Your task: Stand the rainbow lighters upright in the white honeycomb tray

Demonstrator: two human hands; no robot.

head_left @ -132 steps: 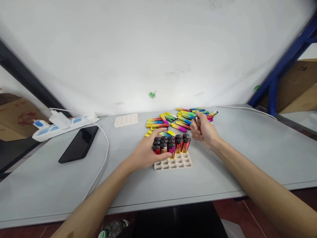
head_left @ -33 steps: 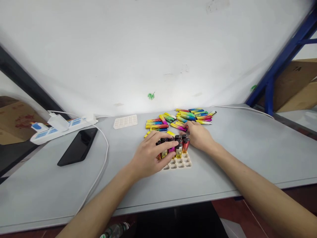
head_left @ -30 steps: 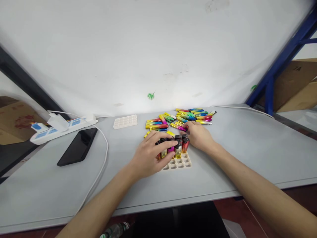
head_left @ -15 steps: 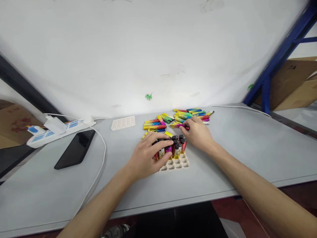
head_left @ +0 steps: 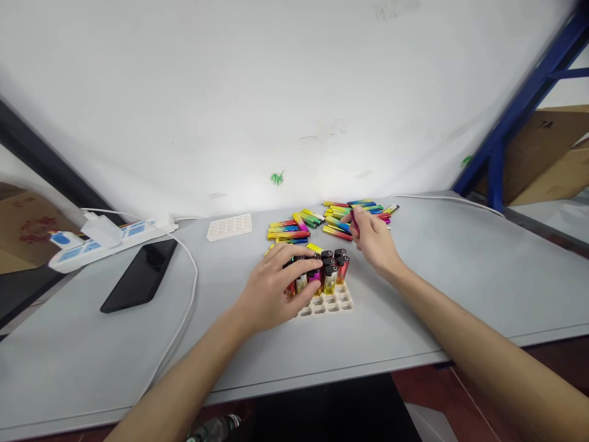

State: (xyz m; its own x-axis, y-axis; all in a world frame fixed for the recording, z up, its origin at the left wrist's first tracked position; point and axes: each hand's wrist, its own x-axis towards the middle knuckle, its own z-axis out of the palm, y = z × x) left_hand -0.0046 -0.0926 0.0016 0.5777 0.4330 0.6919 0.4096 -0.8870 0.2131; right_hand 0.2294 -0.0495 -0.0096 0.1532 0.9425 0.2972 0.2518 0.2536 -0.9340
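My left hand [head_left: 271, 285] lies over the left part of a group of upright lighters [head_left: 330, 279], its fingers spread and touching them, so some are hidden. The lighters have black tops and metallic bodies in silver, yellow, purple and red. They stand in a cream tray of holes [head_left: 324, 310], whose front rows show bare holes. Above and right of the tray, my right hand [head_left: 375, 242] is closed on a lighter [head_left: 353, 218], mostly covered by the fingers, with a purple-red part showing. Just beyond that hand lies a loose pile of shiny multicoloured lighters [head_left: 337, 232].
More loose lighters [head_left: 288, 234] lie behind the tray. A second cream tray [head_left: 230, 227] is near the wall. On the left are a black phone [head_left: 140, 276], a white cable [head_left: 195, 276] and a power strip [head_left: 115, 243] with plugs. The table's front edge [head_left: 331, 380] is close to me.
My right hand has picked up a lighter from the near side of the pile and lifted it slightly, turning at the wrist. My left hand stays on the standing lighters.
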